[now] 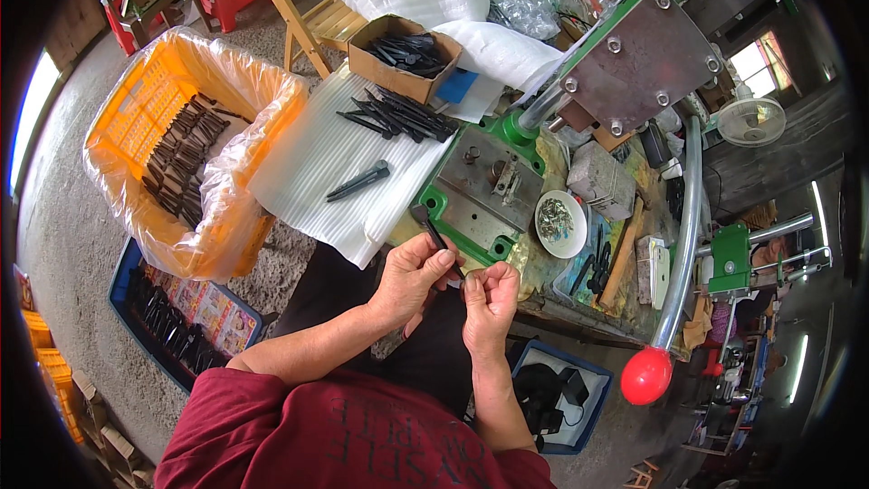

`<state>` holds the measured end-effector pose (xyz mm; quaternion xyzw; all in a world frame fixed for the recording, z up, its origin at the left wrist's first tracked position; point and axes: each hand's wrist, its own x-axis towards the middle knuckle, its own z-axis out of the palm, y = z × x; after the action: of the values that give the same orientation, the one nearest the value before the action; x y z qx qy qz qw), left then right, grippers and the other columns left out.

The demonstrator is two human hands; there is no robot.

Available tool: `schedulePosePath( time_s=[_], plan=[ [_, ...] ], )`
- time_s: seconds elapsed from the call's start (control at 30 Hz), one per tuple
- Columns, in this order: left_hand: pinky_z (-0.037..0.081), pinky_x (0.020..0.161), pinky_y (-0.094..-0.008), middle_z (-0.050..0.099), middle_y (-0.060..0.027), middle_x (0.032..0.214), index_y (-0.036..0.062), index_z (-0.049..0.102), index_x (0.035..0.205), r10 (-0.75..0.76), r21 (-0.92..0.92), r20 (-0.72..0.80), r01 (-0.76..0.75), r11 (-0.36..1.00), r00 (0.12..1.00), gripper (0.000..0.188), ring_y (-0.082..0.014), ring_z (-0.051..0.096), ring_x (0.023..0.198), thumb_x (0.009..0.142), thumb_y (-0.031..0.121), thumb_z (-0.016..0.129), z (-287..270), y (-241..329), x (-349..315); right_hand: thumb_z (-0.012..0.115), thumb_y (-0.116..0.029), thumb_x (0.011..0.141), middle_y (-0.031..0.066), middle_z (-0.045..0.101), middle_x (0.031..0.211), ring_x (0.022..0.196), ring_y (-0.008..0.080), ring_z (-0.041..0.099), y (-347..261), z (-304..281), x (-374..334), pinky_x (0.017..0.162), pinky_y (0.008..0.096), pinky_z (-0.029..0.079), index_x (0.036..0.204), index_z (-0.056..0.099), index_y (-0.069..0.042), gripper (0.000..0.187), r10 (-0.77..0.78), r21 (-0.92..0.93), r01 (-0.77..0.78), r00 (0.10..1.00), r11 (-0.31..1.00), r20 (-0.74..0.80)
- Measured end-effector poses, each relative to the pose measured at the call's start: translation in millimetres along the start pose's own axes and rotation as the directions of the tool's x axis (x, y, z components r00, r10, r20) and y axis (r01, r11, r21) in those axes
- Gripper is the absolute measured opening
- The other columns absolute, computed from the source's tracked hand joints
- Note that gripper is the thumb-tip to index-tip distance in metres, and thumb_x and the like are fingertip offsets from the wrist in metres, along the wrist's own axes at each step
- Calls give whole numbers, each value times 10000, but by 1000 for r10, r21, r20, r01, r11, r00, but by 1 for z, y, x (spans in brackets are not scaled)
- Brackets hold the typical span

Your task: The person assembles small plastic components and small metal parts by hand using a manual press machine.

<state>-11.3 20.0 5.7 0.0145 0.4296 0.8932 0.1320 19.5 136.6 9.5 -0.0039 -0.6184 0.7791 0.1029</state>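
In front of my body, both hands are on a long, slim black plastic clip (434, 232). My left hand (409, 279) pinches its middle between thumb and fingers, with the wide end sticking out toward the press. My right hand (490, 306) is closed at the near end, its fingertips pressed together and covering that tip. Just beyond my hands is the green-framed hand press base (475, 183) with a metal plate and a small fixture (507, 183). One or two similar clips (358, 180) lie on the white foam sheet (303, 158), near a larger pile of clips (403, 115).
A yellow crate (113, 140) lined with plastic holds many clips at left; a blue tray (122, 294) sits below it. A cardboard box (398, 80) stands behind. Right of the press are a bowl of small metal parts (561, 224) and a red-knobbed lever (646, 375).
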Motion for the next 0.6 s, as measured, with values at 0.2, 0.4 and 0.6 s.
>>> schedulePosePath(
  time_s=[0.2,0.4,0.6],
  plan=[
    [443,584,-187,574,-16,849,43,537,933,67,74,17,-68,995,998,121,-65,524,683,860,132,499,3,3,-2,510,20,815,3,438,736,635,49,409,3,2,2,579,174,363,955,359,-65,222,-14,27,16,998,1000,-65],
    [482,606,-224,577,-34,858,37,532,936,86,-36,-11,-86,996,996,120,-99,562,724,858,121,495,4,3,4,550,-50,815,1,465,695,607,66,431,6,4,8,558,200,373,948,372,-69,223,-45,-13,44,993,999,-108],
    [493,576,-218,578,-39,829,58,529,925,28,-126,-16,-30,992,999,133,-113,574,699,840,161,528,0,4,15,532,-95,835,36,500,708,633,103,486,1,8,9,591,225,418,952,385,-61,191,-36,54,41,994,998,-101]
  ],
)
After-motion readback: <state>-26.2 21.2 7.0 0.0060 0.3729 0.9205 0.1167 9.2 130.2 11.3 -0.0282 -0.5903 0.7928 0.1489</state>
